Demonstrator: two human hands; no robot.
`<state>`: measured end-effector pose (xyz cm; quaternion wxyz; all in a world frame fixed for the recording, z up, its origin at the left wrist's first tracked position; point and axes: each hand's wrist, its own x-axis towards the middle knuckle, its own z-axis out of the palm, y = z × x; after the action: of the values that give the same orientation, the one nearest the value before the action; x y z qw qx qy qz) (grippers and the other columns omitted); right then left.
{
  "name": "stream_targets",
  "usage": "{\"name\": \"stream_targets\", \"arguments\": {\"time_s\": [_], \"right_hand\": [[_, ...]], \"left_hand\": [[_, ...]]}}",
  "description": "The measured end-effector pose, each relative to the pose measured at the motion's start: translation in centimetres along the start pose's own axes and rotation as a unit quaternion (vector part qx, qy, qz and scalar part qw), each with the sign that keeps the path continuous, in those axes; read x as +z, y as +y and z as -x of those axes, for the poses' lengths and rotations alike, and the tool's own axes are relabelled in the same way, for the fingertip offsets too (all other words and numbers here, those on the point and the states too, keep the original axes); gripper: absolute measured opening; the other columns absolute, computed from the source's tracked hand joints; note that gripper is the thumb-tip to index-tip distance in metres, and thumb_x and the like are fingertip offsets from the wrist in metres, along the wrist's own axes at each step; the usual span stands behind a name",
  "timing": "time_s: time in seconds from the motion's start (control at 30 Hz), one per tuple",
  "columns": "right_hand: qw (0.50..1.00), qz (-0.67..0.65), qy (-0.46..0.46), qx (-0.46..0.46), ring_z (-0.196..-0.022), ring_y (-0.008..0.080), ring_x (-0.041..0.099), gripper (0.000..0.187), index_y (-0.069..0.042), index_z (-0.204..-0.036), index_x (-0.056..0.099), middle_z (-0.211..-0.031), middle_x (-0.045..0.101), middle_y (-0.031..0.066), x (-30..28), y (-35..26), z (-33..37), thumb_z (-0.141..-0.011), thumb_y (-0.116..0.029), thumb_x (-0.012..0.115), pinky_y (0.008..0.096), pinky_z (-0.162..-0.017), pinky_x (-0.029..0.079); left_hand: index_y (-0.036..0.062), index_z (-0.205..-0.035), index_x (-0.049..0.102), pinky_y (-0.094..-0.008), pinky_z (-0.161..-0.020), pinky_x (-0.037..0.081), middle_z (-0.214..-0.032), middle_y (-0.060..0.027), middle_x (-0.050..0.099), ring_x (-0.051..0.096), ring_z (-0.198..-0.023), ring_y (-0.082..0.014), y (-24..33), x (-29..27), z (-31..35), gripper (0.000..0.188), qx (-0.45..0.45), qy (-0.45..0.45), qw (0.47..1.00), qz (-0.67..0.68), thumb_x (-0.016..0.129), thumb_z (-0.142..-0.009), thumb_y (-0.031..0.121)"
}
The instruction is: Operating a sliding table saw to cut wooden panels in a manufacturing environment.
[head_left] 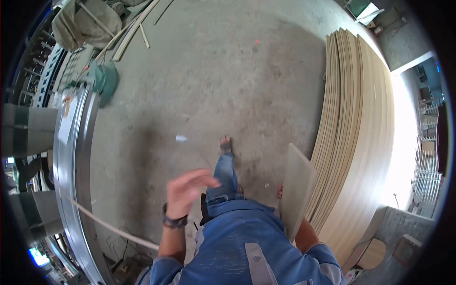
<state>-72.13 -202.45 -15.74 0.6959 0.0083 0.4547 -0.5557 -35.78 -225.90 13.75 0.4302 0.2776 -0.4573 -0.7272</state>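
My left hand [189, 189], a dark band on its wrist, is raised in front of my body. Motion smears it a little, but its fingers stretch out to the right with nothing in them. A pale flat board [297, 189] stands on edge at my right side. My right hand [280, 192] is closed on it; only some fingertips show past its left face, and the board hides the rest of the hand.
A tall stack of long wood-coloured panels [363, 123] runs along the right. A long metal machine bed [66, 175] lines the left, with a pale hose [111, 225] near it. Wood strips [130, 34] and a green bin-like object [104, 80] are at far left. A white scrap [181, 138] lies on the concrete floor [213, 76].
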Motion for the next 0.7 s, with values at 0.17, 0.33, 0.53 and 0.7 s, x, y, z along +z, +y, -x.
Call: {"name": "stream_targets", "arguments": {"time_s": [0.17, 0.33, 0.53, 0.7], "right_hand": [[0.989, 0.014, -0.135, 0.064, -0.052, 0.0162, 0.047, 0.036, -0.002, -0.082, 0.055, -0.065, 0.051, 0.0064, -0.9, -8.0, -17.1, -0.08, -0.037, 0.063, 0.0279, -0.047, 0.037], [0.87, -0.074, -0.401, -0.275, -0.047, 0.0145, 0.043, 0.04, -0.004, -0.07, 0.053, -0.06, 0.05, 0.0051, -0.5, -15.8, -37.4, -0.075, -0.041, 0.066, 0.0268, -0.041, 0.032], [0.99, 0.01, -0.134, -0.053, -0.047, 0.0147, 0.045, 0.037, -0.005, -0.078, 0.054, -0.059, 0.049, 0.0044, 6.6, -33.3, -52.9, -0.08, -0.041, 0.063, 0.0265, -0.041, 0.034], [0.912, -0.077, -0.353, -0.193, -0.048, 0.0153, 0.048, 0.039, -0.005, -0.079, 0.053, -0.058, 0.05, 0.0056, 14.0, -48.5, -74.1, -0.081, -0.043, 0.062, 0.0273, -0.041, 0.036]], "left_hand": [[-0.0102, -0.12, 0.05, -0.0444, -0.078, 0.051, -0.092, -0.0226, 0.063, 0.063, -0.088, -0.0321, 4.5, -5.9, -17.6, 0.08, 0.089, 0.111, 0.99, 0.007, 0.065, -0.076, 0.054], [0.0001, -0.112, 0.057, -0.043, -0.064, 0.053, -0.085, -0.0221, 0.064, 0.063, -0.073, -0.0323, 12.7, 0.8, -46.7, 0.063, 0.273, -0.262, 0.914, 0.147, 0.058, -0.083, 0.055], [0.0179, -0.1, 0.069, -0.0304, -0.054, 0.049, -0.083, -0.0144, 0.066, 0.057, -0.055, -0.0191, 18.0, 1.5, -73.6, 0.02, 0.243, -0.438, 0.852, 0.154, 0.07, -0.082, 0.028], [0.0168, -0.096, 0.07, -0.0285, -0.051, 0.047, -0.074, -0.0106, 0.062, 0.053, -0.05, -0.0172, 20.5, 1.8, -95.4, 0.016, 0.232, -0.417, 0.86, 0.181, 0.069, -0.082, 0.023]]}}
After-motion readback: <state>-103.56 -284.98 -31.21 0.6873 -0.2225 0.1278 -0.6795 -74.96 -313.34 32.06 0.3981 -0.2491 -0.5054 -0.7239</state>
